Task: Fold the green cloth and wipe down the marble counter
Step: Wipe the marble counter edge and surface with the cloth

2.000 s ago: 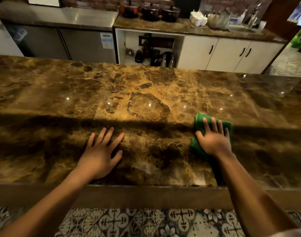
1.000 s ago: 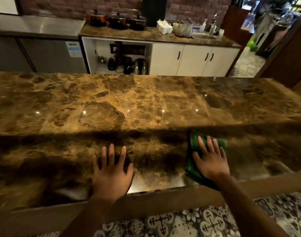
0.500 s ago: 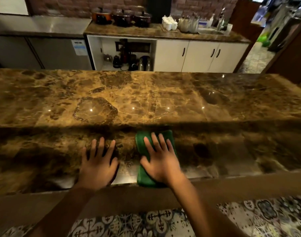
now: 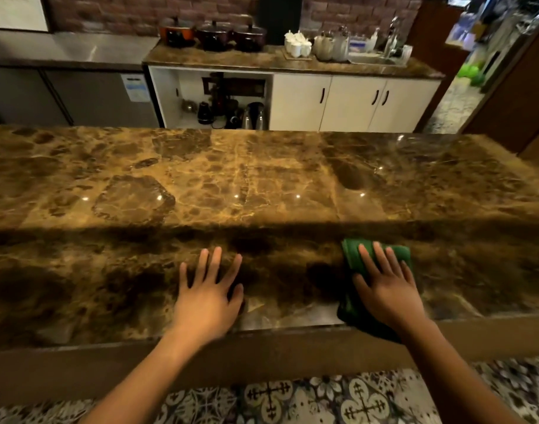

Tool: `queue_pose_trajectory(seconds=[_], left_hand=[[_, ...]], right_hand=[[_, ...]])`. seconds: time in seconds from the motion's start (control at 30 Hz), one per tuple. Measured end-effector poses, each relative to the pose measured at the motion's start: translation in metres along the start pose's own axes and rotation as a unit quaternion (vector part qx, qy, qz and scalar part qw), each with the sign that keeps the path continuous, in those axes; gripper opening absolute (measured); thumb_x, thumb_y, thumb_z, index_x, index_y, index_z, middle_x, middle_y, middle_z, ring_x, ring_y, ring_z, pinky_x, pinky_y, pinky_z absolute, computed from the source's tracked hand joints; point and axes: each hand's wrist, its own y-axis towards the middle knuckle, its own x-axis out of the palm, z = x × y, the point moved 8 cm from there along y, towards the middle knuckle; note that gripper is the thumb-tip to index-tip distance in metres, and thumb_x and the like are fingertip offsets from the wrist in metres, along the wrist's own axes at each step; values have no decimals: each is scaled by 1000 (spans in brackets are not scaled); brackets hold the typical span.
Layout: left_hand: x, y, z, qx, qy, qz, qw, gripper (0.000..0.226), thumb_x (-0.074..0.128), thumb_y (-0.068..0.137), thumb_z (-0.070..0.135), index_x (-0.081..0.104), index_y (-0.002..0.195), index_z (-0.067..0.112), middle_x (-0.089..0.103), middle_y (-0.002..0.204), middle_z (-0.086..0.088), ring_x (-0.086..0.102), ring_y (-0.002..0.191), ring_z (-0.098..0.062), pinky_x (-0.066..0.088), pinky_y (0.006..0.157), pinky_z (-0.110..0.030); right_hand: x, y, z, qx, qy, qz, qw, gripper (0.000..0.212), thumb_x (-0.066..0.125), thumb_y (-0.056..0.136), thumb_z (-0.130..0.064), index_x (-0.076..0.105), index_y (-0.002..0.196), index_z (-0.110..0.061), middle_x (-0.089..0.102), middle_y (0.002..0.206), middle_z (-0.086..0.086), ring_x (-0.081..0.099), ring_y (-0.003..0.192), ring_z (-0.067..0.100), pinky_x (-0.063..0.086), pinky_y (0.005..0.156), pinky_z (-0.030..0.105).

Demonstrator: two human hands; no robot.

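The folded green cloth (image 4: pixel 350 258) lies flat on the brown marble counter (image 4: pixel 262 185), near its front edge on the right. My right hand (image 4: pixel 384 289) presses down on the cloth with straight, spread fingers and covers most of it. My left hand (image 4: pixel 208 296) rests flat on the bare marble near the front edge, about a forearm's length left of the cloth, fingers spread.
The counter's front edge (image 4: pixel 262 335) runs just below both hands, with patterned floor tiles (image 4: pixel 292 399) beneath. Behind the counter stand white cabinets (image 4: pixel 347 102), an open shelf with kettles (image 4: pixel 252 116), and pots (image 4: pixel 213 33) on a back worktop.
My right hand has slid the cloth to the right along the front of the counter, away from my left hand. Half a second ago the cloth lay right beside the left hand.
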Motion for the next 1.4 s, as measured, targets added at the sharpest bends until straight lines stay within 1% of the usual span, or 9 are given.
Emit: queue_pose_trajectory(seconds=[0.1,0.27,0.67,0.77,0.9,0.97,1.07,1.2,1.4], left_hand=[[1,1,-1,-1,2,26,1000,65,0,88,65,-4,150,45,-8,164,1,-23,146,-20,-5,117,-59],[4,4,-1,3,12,36,999,64,2,89,66,-5,150,46,-6,164,0,-17,148,-22,-5,117,-58],[2,5,-4,-3,-4,3,1000,67,-3,86,66,-8,149,46,-10,163,3,-21,146,-21,-9,115,-58],[5,2,-5,8,-6,-13,1000,66,-9,84,66,-15,147,46,-17,162,4,-25,145,-20,-9,116,-57],[4,0,-5,-11,-16,-65,998,65,1,89,65,-9,150,46,-27,157,6,-33,140,-19,-11,116,-59],[-6,2,7,-20,-30,-62,997,66,11,92,64,7,152,39,-15,162,0,-26,144,-24,-9,114,-63],[-40,12,65,44,-55,63,995,67,22,92,61,46,141,22,19,160,-15,6,148,-35,5,113,-68],[-12,34,147,70,-55,-18,996,68,13,92,68,-1,152,40,-14,163,-4,-23,146,-25,-12,113,-62],[7,47,153,24,2,15,1000,76,-4,82,74,0,151,43,-6,164,-1,-16,148,-26,-10,113,-62]], right_hand=[[-2,37,7,21,-1,-17,1000,69,15,93,-61,-4,154,-35,-9,164,1,-12,149,21,-4,118,43],[-13,75,-23,4,6,63,998,71,28,91,-54,24,154,-22,17,160,17,11,148,38,8,116,55],[9,-10,-135,-119,32,-24,992,72,18,89,-61,-2,154,-37,-12,163,-2,-19,147,19,-12,117,38],[16,-34,-111,-115,41,-43,992,71,16,87,-62,-9,151,-43,-22,160,-7,-31,142,11,-19,114,33],[5,-46,-36,-57,47,-5,997,71,14,86,-65,-7,150,-43,-16,158,-9,-23,144,10,-13,116,33],[-3,-43,16,-12,31,10,999,68,15,89,-64,-8,149,-41,-11,159,-6,-18,144,12,-9,116,34],[-10,-24,79,45,17,13,999,66,21,95,-60,-9,150,-39,-7,162,-3,-13,147,15,-7,116,35],[-9,16,121,81,17,-11,997,68,16,92,-63,-5,153,-41,-10,163,-4,-15,148,16,-5,118,40],[-22,85,126,79,17,20,997,69,29,93,-58,8,155,-34,3,164,6,-3,150,27,0,119,47]])
